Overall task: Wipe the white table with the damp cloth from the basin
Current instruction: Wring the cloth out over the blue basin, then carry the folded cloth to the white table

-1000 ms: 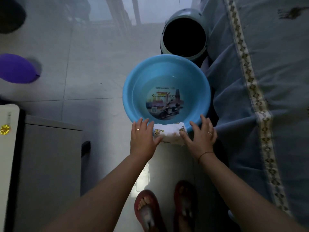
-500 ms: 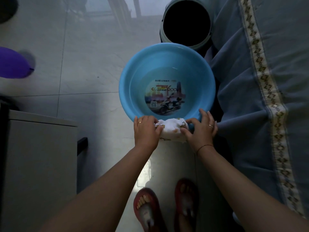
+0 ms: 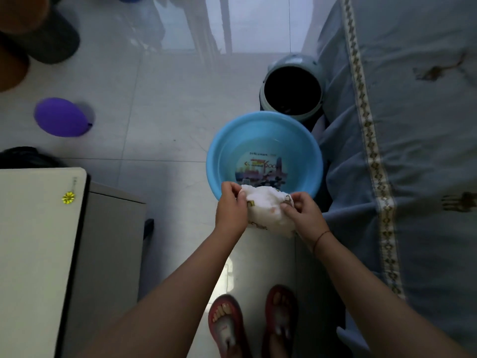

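We lift the cloth clear of the basin, and the wiping can begin.

Half a second ago the bunched white patterned cloth (image 3: 268, 209) lay draped over the near rim of the round blue plastic basin (image 3: 219, 156); now our left hand (image 3: 231, 205) and right hand (image 3: 304, 213) have raised it off that rim. Both sets of fingers are curled closed on the cloth, pinching it from either side above the pale tiled floor (image 3: 167, 104). We judge the fetching step done. The white table (image 3: 33, 241) stands well apart to our left, its top untouched, a small yellow sticker (image 3: 68, 197) near its far edge, so carrying the cloth over comes next.
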Demonstrator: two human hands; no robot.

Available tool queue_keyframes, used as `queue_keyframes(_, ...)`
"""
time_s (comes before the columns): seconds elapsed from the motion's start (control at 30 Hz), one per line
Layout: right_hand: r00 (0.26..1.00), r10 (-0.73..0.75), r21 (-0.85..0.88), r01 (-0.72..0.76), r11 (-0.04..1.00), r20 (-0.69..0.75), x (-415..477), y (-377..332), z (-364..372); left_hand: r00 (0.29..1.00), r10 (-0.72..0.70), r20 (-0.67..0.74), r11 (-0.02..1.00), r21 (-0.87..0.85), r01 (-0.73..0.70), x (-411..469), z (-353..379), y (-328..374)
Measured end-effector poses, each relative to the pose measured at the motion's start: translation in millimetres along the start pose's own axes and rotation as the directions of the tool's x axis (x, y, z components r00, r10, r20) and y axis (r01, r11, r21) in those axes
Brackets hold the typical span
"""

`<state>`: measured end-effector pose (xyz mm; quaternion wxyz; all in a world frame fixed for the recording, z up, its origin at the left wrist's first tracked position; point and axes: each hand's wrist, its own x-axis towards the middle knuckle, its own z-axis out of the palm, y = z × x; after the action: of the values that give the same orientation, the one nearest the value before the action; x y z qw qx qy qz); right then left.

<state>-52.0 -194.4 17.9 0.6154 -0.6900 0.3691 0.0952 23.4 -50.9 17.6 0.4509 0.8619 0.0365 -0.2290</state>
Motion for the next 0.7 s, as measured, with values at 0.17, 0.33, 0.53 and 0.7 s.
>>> queue_keyframes(0.17, 0.986, -0.151, 0.040, 0.148, 0.988, 0.076, -35.0, -89.4, -4.7, 0.999, 0.001, -0.043, 0.981, -0.191, -0.010, -22.1, -59.9, 59.6)
queue_keyframes(0.33, 0.928, -0.280, 0.026, 0.283, 0.959, 0.247, -76.2, -185.9, 2.1, 0.998, 0.021, -0.052, 0.940, -0.339, -0.037, -61.4, -142.7, 110.8)
queue_keyframes(0.53, 0.799, -0.426, -0.121, 0.516, 0.848, 0.424, -140.0, -273.1, 39.9, 0.997, 0.034, -0.074, 0.917, -0.394, -0.061, -123.4, -246.7, 143.3)
queue_keyframes(0.7, 0.656, -0.481, -0.112, 0.651, 0.751, 0.582, -207.2, -324.2, 86.8, 0.982, 0.022, -0.186, 0.908, -0.407, -0.097, -190.6, -326.7, 145.4)
